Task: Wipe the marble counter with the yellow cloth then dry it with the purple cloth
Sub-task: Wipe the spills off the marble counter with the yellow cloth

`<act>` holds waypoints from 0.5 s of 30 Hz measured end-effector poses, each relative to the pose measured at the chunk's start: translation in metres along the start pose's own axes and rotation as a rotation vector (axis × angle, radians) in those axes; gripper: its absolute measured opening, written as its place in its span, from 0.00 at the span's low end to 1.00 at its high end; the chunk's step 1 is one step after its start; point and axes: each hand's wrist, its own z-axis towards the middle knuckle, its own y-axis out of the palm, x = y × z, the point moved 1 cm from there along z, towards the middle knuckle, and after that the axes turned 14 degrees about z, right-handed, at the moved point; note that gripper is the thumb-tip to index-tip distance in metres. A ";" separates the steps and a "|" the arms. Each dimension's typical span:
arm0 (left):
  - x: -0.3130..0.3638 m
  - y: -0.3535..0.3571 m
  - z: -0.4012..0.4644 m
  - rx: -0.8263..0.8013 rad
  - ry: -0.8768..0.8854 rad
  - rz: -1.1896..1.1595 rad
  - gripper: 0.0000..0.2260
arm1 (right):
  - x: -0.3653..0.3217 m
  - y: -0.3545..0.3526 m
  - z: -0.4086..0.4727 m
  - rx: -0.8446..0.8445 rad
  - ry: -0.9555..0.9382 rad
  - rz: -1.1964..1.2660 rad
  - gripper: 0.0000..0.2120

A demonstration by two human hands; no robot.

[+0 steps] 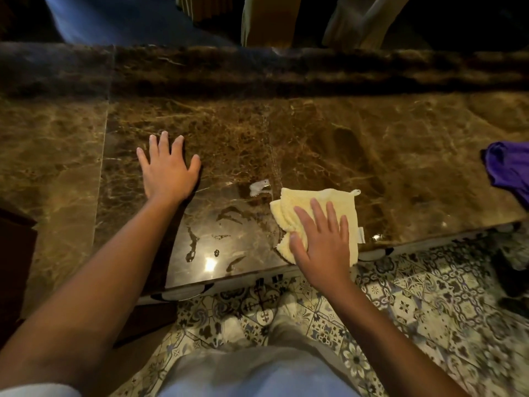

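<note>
The brown marble counter [343, 138] runs across the view, glossy with wet streaks near its front edge. A folded yellow cloth [337, 203] lies on it close to that edge. My right hand [323, 242] presses flat on the cloth, fingers spread, thumb over its left fold. My left hand [167, 167] rests flat on the bare marble further left and back, fingers apart, holding nothing. A crumpled purple cloth [509, 164] lies on the counter at the far right, partly cut off by the frame.
A small puddle of water [259, 187] sits just left of the yellow cloth. A raised marble ledge [286, 70] borders the back. Patterned floor tiles [429, 305] lie below the front edge. A dark wooden piece [14, 253] stands at the left.
</note>
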 end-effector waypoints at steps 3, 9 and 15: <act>0.000 0.001 0.000 0.007 0.001 0.003 0.29 | -0.006 0.002 0.010 0.012 0.015 -0.012 0.31; 0.003 0.002 -0.001 0.040 -0.008 0.000 0.29 | -0.018 -0.001 0.072 0.027 0.039 -0.041 0.32; 0.004 0.007 0.003 0.056 -0.031 0.018 0.28 | -0.029 -0.004 0.173 0.016 0.072 -0.031 0.30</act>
